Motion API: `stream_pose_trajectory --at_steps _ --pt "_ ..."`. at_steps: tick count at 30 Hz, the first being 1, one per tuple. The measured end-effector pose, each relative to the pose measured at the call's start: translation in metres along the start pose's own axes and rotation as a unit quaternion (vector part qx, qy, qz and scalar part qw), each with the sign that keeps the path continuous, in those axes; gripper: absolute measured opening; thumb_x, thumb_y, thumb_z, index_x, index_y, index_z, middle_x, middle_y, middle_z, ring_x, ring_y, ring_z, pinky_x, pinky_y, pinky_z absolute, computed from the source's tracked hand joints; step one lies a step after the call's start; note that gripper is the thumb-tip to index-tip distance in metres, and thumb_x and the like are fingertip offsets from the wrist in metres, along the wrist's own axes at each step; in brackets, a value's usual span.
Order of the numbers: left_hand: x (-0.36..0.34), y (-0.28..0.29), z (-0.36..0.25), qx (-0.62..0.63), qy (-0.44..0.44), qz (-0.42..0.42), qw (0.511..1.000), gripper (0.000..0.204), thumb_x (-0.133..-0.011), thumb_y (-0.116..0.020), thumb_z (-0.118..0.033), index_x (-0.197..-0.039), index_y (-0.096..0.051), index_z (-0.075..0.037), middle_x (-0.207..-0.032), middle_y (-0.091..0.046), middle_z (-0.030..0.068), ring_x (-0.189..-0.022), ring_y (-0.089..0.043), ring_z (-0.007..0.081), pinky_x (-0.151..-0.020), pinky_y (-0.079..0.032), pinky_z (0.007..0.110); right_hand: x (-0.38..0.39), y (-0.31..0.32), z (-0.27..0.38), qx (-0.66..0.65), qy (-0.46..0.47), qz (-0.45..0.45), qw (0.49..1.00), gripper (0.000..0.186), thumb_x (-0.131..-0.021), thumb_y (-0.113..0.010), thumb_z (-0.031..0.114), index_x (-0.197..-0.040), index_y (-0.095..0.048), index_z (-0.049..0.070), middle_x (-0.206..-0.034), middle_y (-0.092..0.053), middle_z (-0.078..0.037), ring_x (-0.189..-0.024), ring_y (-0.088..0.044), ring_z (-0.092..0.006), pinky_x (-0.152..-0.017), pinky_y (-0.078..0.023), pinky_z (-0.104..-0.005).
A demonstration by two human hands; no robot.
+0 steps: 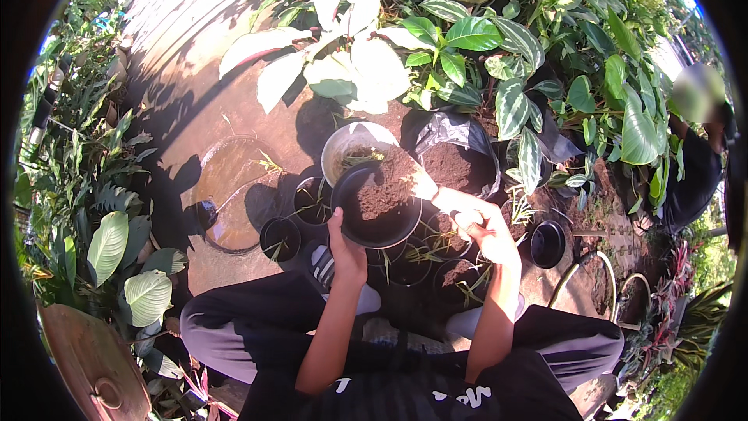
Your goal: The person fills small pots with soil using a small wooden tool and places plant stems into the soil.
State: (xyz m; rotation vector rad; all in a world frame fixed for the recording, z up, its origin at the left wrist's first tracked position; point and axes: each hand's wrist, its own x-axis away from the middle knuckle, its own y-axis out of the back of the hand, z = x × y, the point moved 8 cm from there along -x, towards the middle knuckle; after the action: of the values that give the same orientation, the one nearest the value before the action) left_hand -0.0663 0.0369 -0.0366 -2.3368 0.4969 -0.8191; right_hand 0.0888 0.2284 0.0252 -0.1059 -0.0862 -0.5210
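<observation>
Clamped the black pot at its near left rim with the left hand, thumb over the edge. Held it mouth-up above the small black pots, overlapping the pale pot in view; could not tell if touching. Held the right hand out at the far right rim, fingers bright with sun and up against the dark soil; could not tell through the glare whether spread or pinching a scoop. Looked to be at the filling step, adding soil, with the soil-filled black bag just beyond the right hand. Called next, by judgement, for a steady pot and for tipping the soil well inside the rim.
</observation>
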Motion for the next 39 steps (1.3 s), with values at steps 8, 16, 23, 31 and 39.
stream_pose_trajectory --at_steps 8,16,23,31,39 --pt "-0.001 0.005 0.0 -0.057 -0.014 0.003 0.998 0.057 -0.094 -0.054 -0.047 -0.134 -0.049 -0.007 -0.132 -0.056 0.0061 -0.125 -0.05 0.0201 -0.106 -0.036 0.037 0.0 -0.035 0.03 0.11 0.031 0.067 0.991 0.067 -0.072 -0.039 -0.021 -0.131 -0.06 0.003 -0.128 -0.064 -0.014 -0.122 -0.057 -0.0221 -0.1 -0.048 -0.0364" --pt "-0.011 0.022 0.013 -0.095 -0.014 0.005 0.995 0.056 -0.095 -0.053 -0.045 -0.135 -0.049 -0.006 -0.134 -0.055 0.0072 -0.127 -0.048 0.0209 -0.108 -0.032 0.037 0.009 -0.049 0.05 0.279 0.0 0.056 0.959 0.064 -0.072 -0.042 -0.018 -0.128 -0.061 0.006 -0.122 -0.065 -0.019 -0.11 -0.066 -0.0315 -0.093 -0.053 -0.0358" --pt "-0.011 0.016 0.014 -0.087 -0.015 0.038 0.995 0.056 -0.097 -0.05 -0.045 -0.136 -0.049 -0.004 -0.134 -0.055 0.0083 -0.126 -0.049 0.0208 -0.108 -0.033 0.037 0.02 -0.061 0.068 0.296 0.037 0.064 0.952 0.055 -0.076 -0.049 -0.009 -0.126 -0.063 0.007 -0.108 -0.069 -0.019 -0.093 -0.071 -0.0306 -0.081 -0.055 -0.036" --pt "0.0 0.004 -0.005 -0.02 -0.048 -0.003 0.999 0.057 -0.094 -0.054 -0.045 -0.133 -0.051 -0.003 -0.133 -0.056 0.0088 -0.124 -0.05 0.0209 -0.107 -0.034 0.036 0.023 -0.023 0.051 0.06 -0.043 0.063 0.995 0.03 -0.098 -0.054 0.008 -0.126 -0.063 0.003 -0.111 -0.071 -0.008 -0.096 -0.063 -0.0105 -0.08 -0.048 -0.0234" --pt "0.004 0.012 -0.024 -0.033 -0.077 -0.084 0.993 0.057 -0.094 -0.053 -0.049 -0.131 -0.053 -0.005 -0.129 -0.059 0.0067 -0.121 -0.053 0.0204 -0.105 -0.035 0.035 0.018 0.08 -0.009 -0.179 -0.06 -0.121 0.975 0.039 -0.097 -0.054 0.02 -0.127 -0.059 -0.004 -0.068 -0.055 -0.002 -0.052 -0.044 -0.0079 -0.046 -0.034 -0.0219"
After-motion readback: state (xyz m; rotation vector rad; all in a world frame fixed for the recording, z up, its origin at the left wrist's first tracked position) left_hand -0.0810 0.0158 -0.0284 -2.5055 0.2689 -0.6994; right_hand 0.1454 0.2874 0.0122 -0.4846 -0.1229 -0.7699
